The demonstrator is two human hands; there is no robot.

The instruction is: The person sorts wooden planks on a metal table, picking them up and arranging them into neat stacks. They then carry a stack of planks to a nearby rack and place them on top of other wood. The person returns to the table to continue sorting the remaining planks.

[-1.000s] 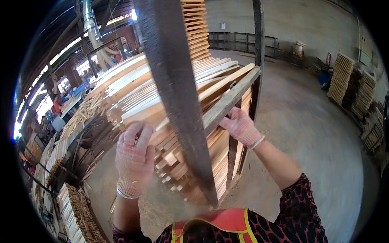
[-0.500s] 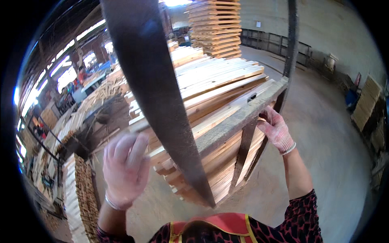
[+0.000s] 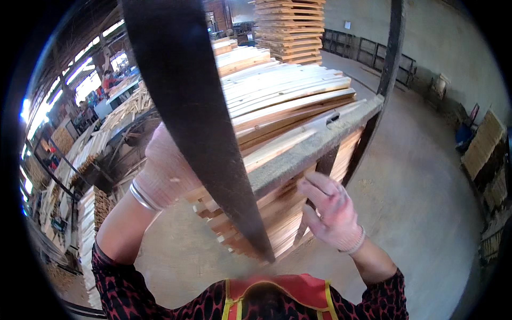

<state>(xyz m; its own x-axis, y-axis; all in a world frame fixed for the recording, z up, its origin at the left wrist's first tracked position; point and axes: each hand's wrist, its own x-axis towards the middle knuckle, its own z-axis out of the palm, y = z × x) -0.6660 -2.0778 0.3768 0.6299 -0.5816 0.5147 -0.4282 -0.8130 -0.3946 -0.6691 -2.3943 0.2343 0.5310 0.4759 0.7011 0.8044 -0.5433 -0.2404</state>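
My left hand (image 3: 169, 165), in a pale work glove, reaches behind a wide dark upright post (image 3: 186, 101). Its fingers are hidden there, next to the ends of the wooden boards. On the near side of the rack, my right hand (image 3: 332, 212), also gloved, hovers just below the dusty crossbar (image 3: 314, 146). The right fingers are loosely bent, with thumb and fingertips apart and nothing visible between them. A large stack of pale wooden boards (image 3: 290, 96) lies layered behind the crossbar, its ends uneven at the left.
A thinner dark post (image 3: 392, 53) stands at the rack's right end. Behind rises a tall crisscrossed wood stack (image 3: 290, 32). More boards lie in piles at the left (image 3: 88, 229), and wood panels (image 3: 482, 144) lean along the right wall.
My left hand has moved forward and right, behind the wide post. My right hand has come off the crossbar's right part and shifted left and nearer to me.
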